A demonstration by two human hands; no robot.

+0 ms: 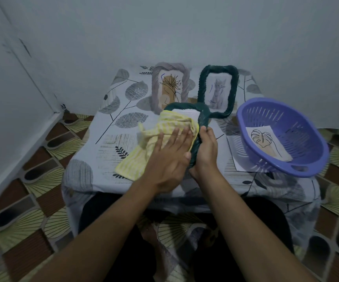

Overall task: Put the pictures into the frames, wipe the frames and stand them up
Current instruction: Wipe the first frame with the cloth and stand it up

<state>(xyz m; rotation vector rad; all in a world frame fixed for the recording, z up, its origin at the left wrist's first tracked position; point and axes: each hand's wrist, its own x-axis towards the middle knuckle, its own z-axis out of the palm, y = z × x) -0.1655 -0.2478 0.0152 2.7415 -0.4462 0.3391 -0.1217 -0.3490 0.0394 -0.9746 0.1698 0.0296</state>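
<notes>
A dark green twisted frame (200,117) lies in front of me on the low table (95,143). My left hand (169,153) presses a yellow striped cloth (158,139) flat onto its front with straight fingers. My right hand (205,151) grips the frame's right edge. Most of the frame's face is hidden under the cloth. Two frames stand at the back against the wall: a grey one (170,86) with a plant drawing and a dark green one (218,91) with a cat picture.
A purple plastic basket (282,137) sits tilted at the table's right, holding a leaf drawing (266,141), with a white sheet (235,157) under it. The table wears a leaf-print cover. Patterned floor surrounds it; walls stand close behind and to the left.
</notes>
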